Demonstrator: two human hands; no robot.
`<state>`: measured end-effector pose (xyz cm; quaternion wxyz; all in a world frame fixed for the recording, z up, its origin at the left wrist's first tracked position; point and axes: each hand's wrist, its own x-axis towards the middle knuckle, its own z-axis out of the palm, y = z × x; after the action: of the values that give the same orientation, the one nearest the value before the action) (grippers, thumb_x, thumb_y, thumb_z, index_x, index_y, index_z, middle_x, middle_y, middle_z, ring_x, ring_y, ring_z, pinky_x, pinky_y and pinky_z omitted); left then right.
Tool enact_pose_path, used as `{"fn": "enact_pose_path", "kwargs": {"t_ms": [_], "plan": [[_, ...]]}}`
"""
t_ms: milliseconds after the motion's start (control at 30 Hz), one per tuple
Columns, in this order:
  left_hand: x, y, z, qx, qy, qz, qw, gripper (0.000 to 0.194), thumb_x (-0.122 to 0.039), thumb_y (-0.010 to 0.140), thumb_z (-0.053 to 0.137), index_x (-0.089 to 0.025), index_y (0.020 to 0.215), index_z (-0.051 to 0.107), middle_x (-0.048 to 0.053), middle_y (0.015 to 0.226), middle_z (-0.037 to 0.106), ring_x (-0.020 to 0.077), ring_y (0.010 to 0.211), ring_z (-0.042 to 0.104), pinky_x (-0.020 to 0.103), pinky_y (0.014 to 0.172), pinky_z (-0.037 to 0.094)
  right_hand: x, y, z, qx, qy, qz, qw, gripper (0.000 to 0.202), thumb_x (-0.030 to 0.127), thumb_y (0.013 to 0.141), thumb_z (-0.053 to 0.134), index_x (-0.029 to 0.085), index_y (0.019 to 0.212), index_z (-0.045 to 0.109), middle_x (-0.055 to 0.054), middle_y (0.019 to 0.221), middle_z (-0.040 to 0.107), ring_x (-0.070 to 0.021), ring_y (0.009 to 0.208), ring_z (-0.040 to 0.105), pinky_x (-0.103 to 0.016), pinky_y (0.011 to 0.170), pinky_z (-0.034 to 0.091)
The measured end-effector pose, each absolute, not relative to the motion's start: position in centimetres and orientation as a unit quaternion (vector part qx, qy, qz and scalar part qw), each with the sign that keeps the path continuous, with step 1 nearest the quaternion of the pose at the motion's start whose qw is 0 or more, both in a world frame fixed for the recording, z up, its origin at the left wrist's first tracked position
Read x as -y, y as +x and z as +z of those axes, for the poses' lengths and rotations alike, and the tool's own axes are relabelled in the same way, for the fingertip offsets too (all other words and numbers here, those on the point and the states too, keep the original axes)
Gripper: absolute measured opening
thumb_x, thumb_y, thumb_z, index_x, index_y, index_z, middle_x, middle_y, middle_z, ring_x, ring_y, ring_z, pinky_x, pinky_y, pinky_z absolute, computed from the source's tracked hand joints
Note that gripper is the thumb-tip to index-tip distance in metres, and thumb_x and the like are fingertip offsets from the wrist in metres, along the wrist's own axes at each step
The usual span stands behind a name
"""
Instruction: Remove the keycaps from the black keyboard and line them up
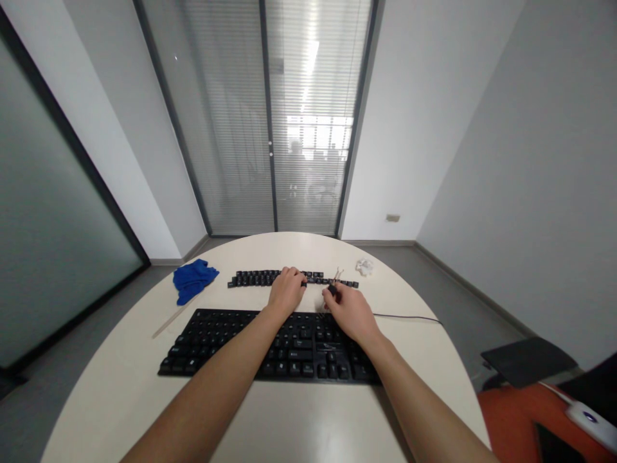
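A black keyboard (299,354) lies across the table below my forearms. Beyond it, loose black keycaps (258,278) are laid out in rows. My left hand (288,288) rests over these rows, its fingers curled around a small black keycap (303,283). With fingertips pinched, my right hand (351,307) holds a small tool with a black middle (332,290) and thin wires at its ends, which looks like a wire keycap puller. It is just above the keyboard's far edge. My left hand hides some of the keycaps.
A blue cloth (193,280) lies at the left, with a thin pale stick (172,319) beside it. A crumpled white wad (365,267) sits at the back right. The keyboard's cable (409,316) runs off the right edge. An orange chair (520,418) stands at the right.
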<state>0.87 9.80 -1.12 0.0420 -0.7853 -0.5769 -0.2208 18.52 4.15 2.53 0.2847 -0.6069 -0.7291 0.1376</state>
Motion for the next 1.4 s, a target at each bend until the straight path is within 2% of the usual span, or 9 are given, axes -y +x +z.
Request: {"fn": "enact_pose_path", "kwargs": {"t_ms": [400, 567, 667, 733, 867, 967, 1400], "plan": [[-7.1, 0.4, 1.6, 0.596, -0.776, -0.207, 0.009, 0.023, -0.012, 0.084, 0.058, -0.020, 0.105, 0.064, 0.007, 0.110, 0.064, 0.0232, 0.108, 0.054, 0.033, 0.096, 0.044, -4.1, 18.4, 2.7, 0.730, -0.606, 0.138, 0.284, 0.030, 0.037, 0.094, 0.048, 0.018, 0.078, 0.064, -0.005, 0.070, 0.069, -0.0174, 0.065, 0.064, -0.024, 0.059, 0.037], [-2.2, -0.5, 2.3, 0.594, -0.775, -0.201, -0.076, 0.026, -0.025, 0.086, 0.060, -0.019, 0.111, 0.060, 0.008, 0.109, 0.066, 0.0249, 0.106, 0.058, 0.036, 0.092, 0.046, -4.0, 18.4, 2.8, 0.726, -0.597, 0.165, 0.297, 0.039, 0.044, 0.096, 0.044, 0.018, 0.076, 0.066, -0.005, 0.069, 0.071, -0.0183, 0.068, 0.066, -0.024, 0.062, 0.041], [0.3, -0.9, 1.6, 0.525, -0.812, -0.229, -0.115, 0.043, -0.034, 0.088, 0.060, -0.019, 0.128, 0.051, 0.009, 0.116, 0.064, 0.0241, 0.109, 0.058, 0.037, 0.097, 0.045, -4.0, 18.4, 2.8, 0.725, -0.586, 0.189, 0.309, 0.044, 0.048, 0.097, 0.040, 0.019, 0.080, 0.069, -0.005, 0.072, 0.073, -0.0188, 0.070, 0.068, -0.024, 0.064, 0.043], [1.3, -1.2, 1.0, 0.497, -0.826, -0.243, -0.108, 0.049, -0.036, 0.086, 0.063, -0.019, 0.131, 0.049, 0.010, 0.121, 0.062, 0.0249, 0.112, 0.056, 0.038, 0.100, 0.044, -4.1, 18.5, 2.7, 0.723, -0.582, 0.188, 0.321, 0.046, 0.049, 0.098, 0.040, 0.019, 0.082, 0.071, -0.006, 0.079, 0.075, -0.0195, 0.074, 0.069, -0.025, 0.066, 0.044], [1.7, -1.6, 0.2, 0.479, -0.829, -0.269, -0.104, 0.031, -0.032, 0.087, 0.061, -0.021, 0.117, 0.059, 0.008, 0.120, 0.063, 0.0239, 0.112, 0.056, 0.040, 0.102, 0.043, -4.3, 18.6, 2.3, 0.722, -0.577, 0.179, 0.337, 0.046, 0.049, 0.097, 0.041, 0.019, 0.082, 0.072, -0.007, 0.086, 0.076, -0.0213, 0.083, 0.070, -0.027, 0.073, 0.045], [1.4, -1.9, -0.1, 0.470, -0.831, -0.279, -0.107, 0.019, -0.029, 0.088, 0.060, -0.022, 0.105, 0.065, 0.007, 0.117, 0.065, 0.0227, 0.111, 0.056, 0.039, 0.102, 0.044, -4.4, 18.5, 2.2, 0.722, -0.583, 0.178, 0.329, 0.046, 0.049, 0.097, 0.041, 0.019, 0.081, 0.072, -0.007, 0.084, 0.076, -0.0214, 0.080, 0.070, -0.027, 0.070, 0.045], [1.2, -2.1, -0.4, 0.487, -0.811, -0.293, -0.140, 0.012, -0.028, 0.088, 0.063, -0.026, 0.095, 0.072, 0.004, 0.118, 0.067, 0.0209, 0.111, 0.058, 0.038, 0.100, 0.046, -4.5, 18.3, 2.3, 0.725, -0.599, 0.165, 0.298, 0.046, 0.049, 0.096, 0.042, 0.019, 0.081, 0.073, -0.008, 0.080, 0.075, -0.0220, 0.075, 0.068, -0.027, 0.068, 0.045]]}}
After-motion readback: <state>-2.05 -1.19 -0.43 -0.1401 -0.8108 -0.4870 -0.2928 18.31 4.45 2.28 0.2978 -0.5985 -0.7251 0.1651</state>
